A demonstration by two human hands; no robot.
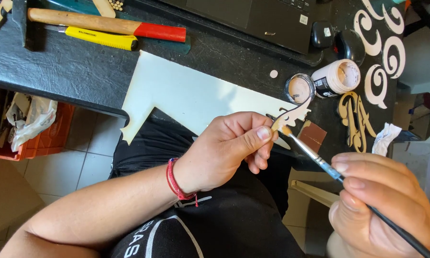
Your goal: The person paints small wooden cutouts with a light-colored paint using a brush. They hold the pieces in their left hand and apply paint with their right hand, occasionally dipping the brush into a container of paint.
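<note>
My left hand (227, 150) pinches a small scroll-shaped wooden cut-out (291, 116), partly painted cream, between thumb and fingers. My right hand (384, 203) grips a thin paintbrush (315, 156) with a blue ferrule and dark handle. The bristle tip touches the lower edge of the cut-out by my left thumb. A red cord bracelet sits on my left wrist. Both hands hover over my lap at the edge of a black table (81, 71).
An open paint jar (336, 78) lies on its side beside its lid (299, 89). White scroll cut-outs (384, 52), a tan cut-out (356, 119), a cream board (186, 95), a hammer (105, 25), a yellow utility knife (98, 38), a sandpaper piece (313, 135) and a crumpled tissue (384, 137) lie around.
</note>
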